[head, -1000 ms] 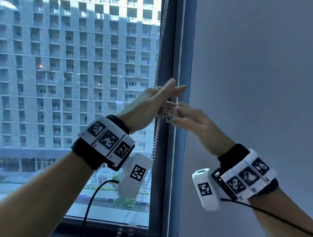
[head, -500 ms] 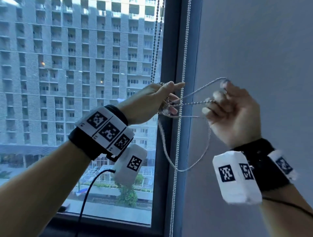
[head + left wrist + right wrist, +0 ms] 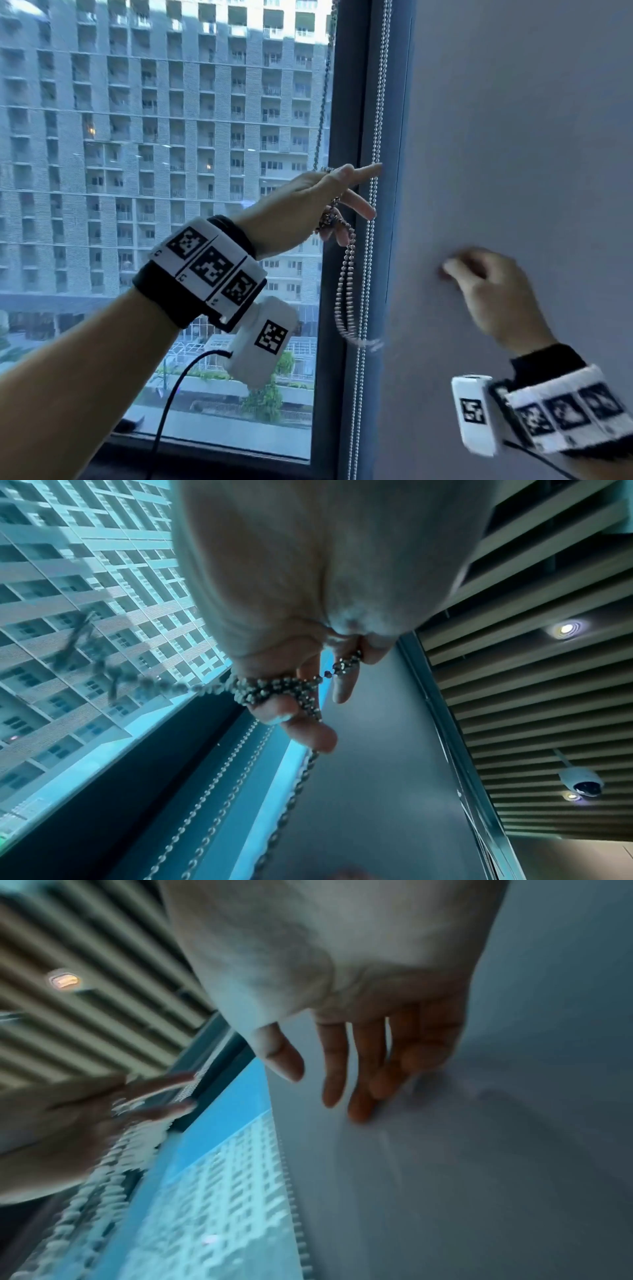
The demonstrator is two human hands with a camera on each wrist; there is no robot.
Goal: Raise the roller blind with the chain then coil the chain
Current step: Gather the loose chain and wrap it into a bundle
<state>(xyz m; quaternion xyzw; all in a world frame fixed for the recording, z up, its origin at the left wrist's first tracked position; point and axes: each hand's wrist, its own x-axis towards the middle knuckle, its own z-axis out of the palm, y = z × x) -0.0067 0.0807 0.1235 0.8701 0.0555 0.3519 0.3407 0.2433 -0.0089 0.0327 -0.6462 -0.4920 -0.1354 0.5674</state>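
The blind's metal bead chain [image 3: 349, 253] is wound in several turns round the fingers of my left hand [image 3: 342, 205], up by the dark window frame [image 3: 346, 102]. A short loop of it hangs below that hand. In the left wrist view the coils [image 3: 274, 687] cross the fingers and the thumb presses on them. The index and middle fingers point straight toward the frame. My right hand [image 3: 486, 281] is blurred, off to the right in front of a grey panel [image 3: 513, 137], apart from the chain. Its fingers [image 3: 342, 1069] hang relaxed and hold nothing.
A second bead chain [image 3: 380, 102] hangs straight down along the frame, just right of my left hand. The window glass [image 3: 171, 171] shows a tall building outside. The sill [image 3: 205, 455] lies below. A slatted ceiling with a dome camera [image 3: 580, 781] is overhead.
My right hand let go of the chain strands it was pulling sideways and dropped away to the right. The loop fell and now hangs from my left hand, which stayed in place.
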